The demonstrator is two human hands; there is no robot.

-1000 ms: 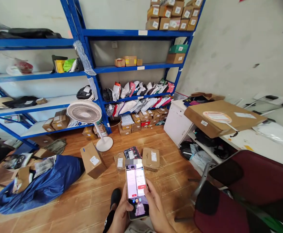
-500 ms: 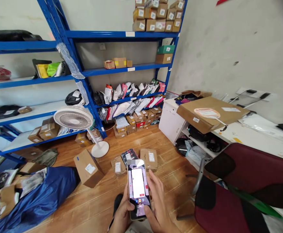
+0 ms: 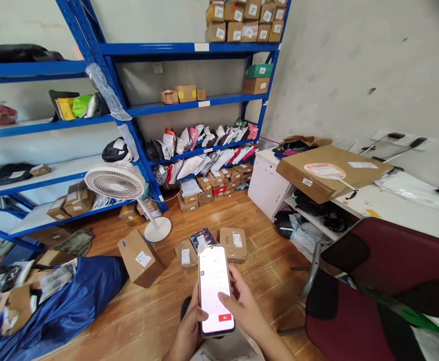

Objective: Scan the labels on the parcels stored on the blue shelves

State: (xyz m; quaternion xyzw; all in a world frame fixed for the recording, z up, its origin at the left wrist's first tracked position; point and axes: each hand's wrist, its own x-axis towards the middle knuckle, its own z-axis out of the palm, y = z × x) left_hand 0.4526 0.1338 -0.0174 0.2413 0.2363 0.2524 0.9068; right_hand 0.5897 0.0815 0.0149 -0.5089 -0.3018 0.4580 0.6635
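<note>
Above brown wooden-looking floor (image 3: 274,293), left hand (image 3: 190,323) and right hand (image 3: 245,303), half-curled, grip a slim, white-screened phone (image 3: 212,283); slackening could drop it.

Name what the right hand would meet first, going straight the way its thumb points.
The phone: the thumb of the right hand lies over its screen, though whether it touches is unclear.

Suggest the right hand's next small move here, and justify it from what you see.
Probably bring the right hand's thumb down slightly to the red button near the bottom of the phone's screen. That thumb lies over the screen just above the button, while the left hand supports the opposite side. The button's label is too small to read, so check it first.
</note>
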